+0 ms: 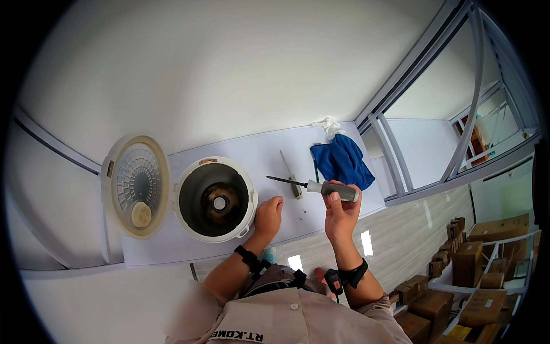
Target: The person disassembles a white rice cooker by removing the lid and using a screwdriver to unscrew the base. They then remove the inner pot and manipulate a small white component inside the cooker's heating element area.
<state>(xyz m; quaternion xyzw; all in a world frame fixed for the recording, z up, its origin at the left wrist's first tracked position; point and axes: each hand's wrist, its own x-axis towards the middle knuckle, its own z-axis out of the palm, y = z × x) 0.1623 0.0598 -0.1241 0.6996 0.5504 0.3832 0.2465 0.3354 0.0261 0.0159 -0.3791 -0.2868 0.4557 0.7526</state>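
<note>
My right hand grips a screwdriver by its grey and white handle, the dark shaft pointing left above the table. My left hand is curled closed beside the right side of a rice cooker; whatever it may hold is hidden. The cooker stands with its lid swung open to the left, and its inside is bare down to a stained brown bottom with a round centre piece. A second screwdriver lies on the table between my hands. Tiny screw-like bits lie near it.
A blue cloth and a crumpled white cloth lie at the table's right end. A white wall rises behind it. Metal-framed glass panels stand at right; cardboard boxes fill shelving at the lower right.
</note>
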